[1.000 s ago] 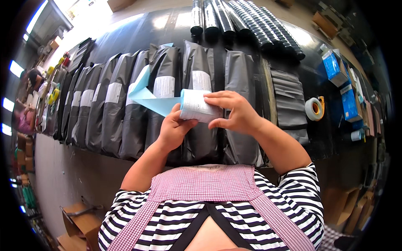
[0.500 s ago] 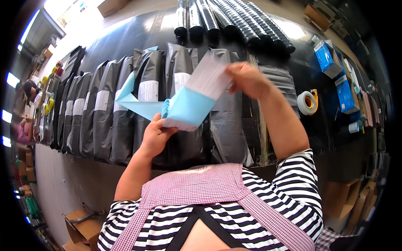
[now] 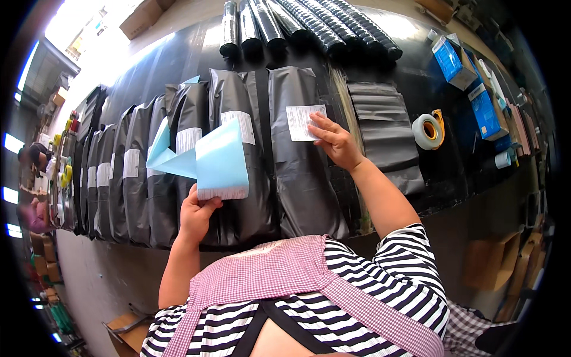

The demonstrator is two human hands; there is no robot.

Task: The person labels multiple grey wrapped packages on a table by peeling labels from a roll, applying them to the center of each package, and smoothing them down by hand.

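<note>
Change noted over the last half second: the right hand (image 3: 338,143) was up in the air with the printed end of the strip, and now a white label (image 3: 299,122) lies by itself on the rightmost filled bag (image 3: 304,178), a little above its middle. From where I stand, the right grip is released; its fingers are spread, and the tips rest over the label's right edge, apparently smoothing it. The left hand (image 3: 197,217) has its grip pinched, thumb against fingers, on the lower end of the label strip (image 3: 223,157), which hangs over the neighbouring bags with its pale-blue backing up and trails off in a fold to the left. Meaning for the work, as I judge it: this bag now has its label, matching most others in the row of grey bags (image 3: 140,202) along the bench (image 3: 172,66); whether every edge is stuck down, I cannot tell. Writing: the label carries fine dark print, as do those on the other bags, all too small to read. A white printed margin shows at the strip's lower end. Two blue boxes (image 3: 453,64) stand to the right, beyond the tape roll (image 3: 426,131); no brand recorded.
</note>
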